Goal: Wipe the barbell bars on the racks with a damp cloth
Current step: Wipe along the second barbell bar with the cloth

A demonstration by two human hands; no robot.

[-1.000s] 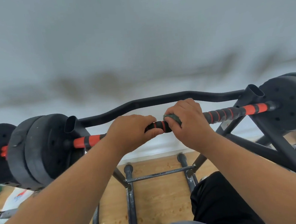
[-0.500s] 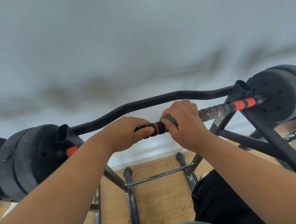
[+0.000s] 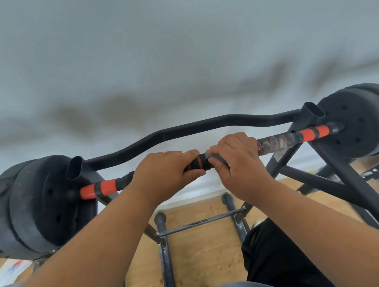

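In the head view, the left hand is curled around the barbell bar, fingers over the top and thumb underneath, gripping it near the middle. Just beside it, almost touching, the right hand is closed around the same bar with a grey-green cloth bunched between palm and bar; only a small fold of cloth shows at the thumb side. A short black and red stretch of bar is exposed between the two hands. The bar lies across the black rack, running from lower left to upper right, with red and black bands toward each end. To the right of the right hand a dull, smeared section runs on to the red band; to the left, bare bar reaches the left weight plates. The right weight plates are cut by the frame edge. A curved black rail spans behind the hands. The wooden floor lies below; the wall behind is blurred.
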